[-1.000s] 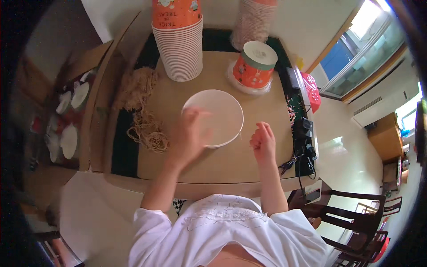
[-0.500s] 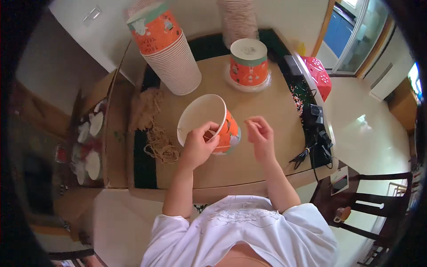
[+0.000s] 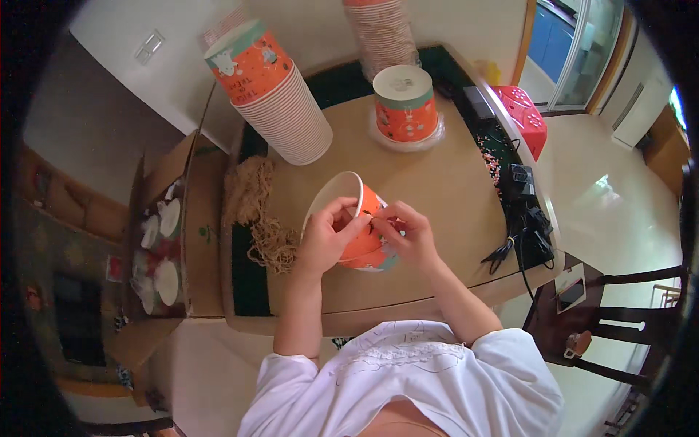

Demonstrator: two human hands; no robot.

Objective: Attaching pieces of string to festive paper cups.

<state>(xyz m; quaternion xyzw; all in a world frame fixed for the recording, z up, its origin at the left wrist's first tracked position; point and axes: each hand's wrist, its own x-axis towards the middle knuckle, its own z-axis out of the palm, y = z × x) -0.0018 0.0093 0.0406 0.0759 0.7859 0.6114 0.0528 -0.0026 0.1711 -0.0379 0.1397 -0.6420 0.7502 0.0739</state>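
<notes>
Orange paper cup (image 3: 362, 240) tilted over the surface (image 3: 444, 189), left hand (image 3: 325, 240) clamped at its 9 o'clock, right hand (image 3: 408, 231) pinching at 3 o'clock

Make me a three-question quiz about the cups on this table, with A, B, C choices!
1. Where is the tall stack of cups?
A. on the far left part of the table
B. on the floor
C. on the chair

2. What colour is the outside of the paper cup in the person's hands?
A. blue
B. orange
C. black

3. How is that cup held?
A. standing upright
B. tipped on its side, with its white inside showing
C. crushed flat

Answers: 1 A, the stack leans on the table beyond the pile of tan strings. 2 B, its wall is orange. 3 B, the left hand has a grip on its rim and the right hand touches its side.
</notes>
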